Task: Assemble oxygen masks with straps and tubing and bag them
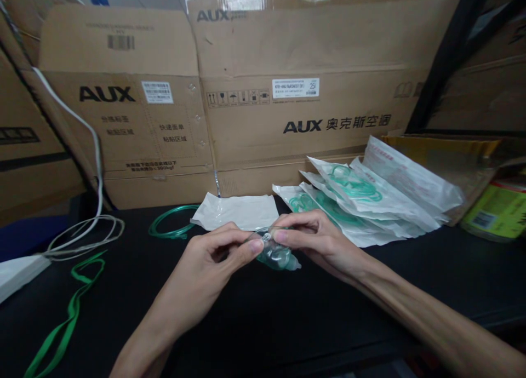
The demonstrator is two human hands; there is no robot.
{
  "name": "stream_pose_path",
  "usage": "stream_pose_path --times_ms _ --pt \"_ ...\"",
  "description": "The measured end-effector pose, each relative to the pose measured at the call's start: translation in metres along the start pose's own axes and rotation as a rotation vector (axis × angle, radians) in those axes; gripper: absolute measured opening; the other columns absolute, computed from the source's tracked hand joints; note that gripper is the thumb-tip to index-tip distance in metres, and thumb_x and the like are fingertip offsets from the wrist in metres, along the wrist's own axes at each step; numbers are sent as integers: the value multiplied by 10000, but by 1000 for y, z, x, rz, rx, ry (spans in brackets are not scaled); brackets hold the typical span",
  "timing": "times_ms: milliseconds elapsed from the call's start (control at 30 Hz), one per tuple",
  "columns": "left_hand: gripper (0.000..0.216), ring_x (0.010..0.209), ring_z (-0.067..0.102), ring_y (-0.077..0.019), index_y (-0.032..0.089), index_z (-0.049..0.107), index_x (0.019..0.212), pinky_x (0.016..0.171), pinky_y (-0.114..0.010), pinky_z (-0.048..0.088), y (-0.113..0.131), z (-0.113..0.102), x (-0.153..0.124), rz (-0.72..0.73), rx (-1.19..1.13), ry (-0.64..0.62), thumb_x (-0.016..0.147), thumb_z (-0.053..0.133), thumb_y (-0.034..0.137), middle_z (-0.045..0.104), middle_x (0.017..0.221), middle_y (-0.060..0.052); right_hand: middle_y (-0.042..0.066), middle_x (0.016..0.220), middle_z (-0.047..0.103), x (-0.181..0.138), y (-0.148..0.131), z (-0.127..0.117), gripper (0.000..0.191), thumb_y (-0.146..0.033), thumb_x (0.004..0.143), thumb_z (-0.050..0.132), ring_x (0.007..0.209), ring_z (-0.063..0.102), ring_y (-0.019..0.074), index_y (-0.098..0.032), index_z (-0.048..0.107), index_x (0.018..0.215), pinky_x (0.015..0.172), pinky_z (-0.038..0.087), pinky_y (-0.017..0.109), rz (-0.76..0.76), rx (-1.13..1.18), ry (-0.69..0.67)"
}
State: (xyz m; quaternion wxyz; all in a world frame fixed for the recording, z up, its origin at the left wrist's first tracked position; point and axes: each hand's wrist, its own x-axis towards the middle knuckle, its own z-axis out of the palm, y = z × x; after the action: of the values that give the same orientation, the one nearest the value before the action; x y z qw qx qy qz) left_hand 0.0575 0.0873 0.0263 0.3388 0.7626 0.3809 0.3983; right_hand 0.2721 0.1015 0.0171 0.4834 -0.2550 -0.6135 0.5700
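Observation:
Above the black tabletop, a clear, green-tinted oxygen mask (279, 256) is held between both hands. My left hand (224, 252) pinches its edge from the left, thumb and fingers pressed together beside a small round clear fitting. From the right, my right hand (314, 235) grips the same edge, its thumb tip close to that fitting. The mask's pale nozzle points right and down. Fingers cover part of the rim. Behind the hands lie a flat white pouch (238, 211) and a coil of green tubing (170, 224).
Several white-backed packets of green tubing (353, 186) are piled at the right. A green strap (72, 312) and a white cable (96, 148) lie left. Large cardboard panels (246, 126) stand at the back. A yellow-green labelled container (497, 211) sits far right.

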Motion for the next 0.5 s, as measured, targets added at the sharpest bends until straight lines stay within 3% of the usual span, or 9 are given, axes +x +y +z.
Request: stream_pose_path --times_ms 333,500 --pt "287 701 473 -145 204 727 785 633 -261 355 -3 3 1 -47 -13 44 892 642 456 530 725 7 33 775 676 1 6 4 184 -286 790 808 713 603 119 -123 751 854 657 466 231 130 126 -46" --pt "274 793 583 -185 173 717 780 754 -285 443 3 1 0 -116 -249 -92 896 621 402 670 772 -34 34 730 634 1 10 12 191 -261 811 779 624 579 127 -111 681 877 586 546 281 258 378 -168"
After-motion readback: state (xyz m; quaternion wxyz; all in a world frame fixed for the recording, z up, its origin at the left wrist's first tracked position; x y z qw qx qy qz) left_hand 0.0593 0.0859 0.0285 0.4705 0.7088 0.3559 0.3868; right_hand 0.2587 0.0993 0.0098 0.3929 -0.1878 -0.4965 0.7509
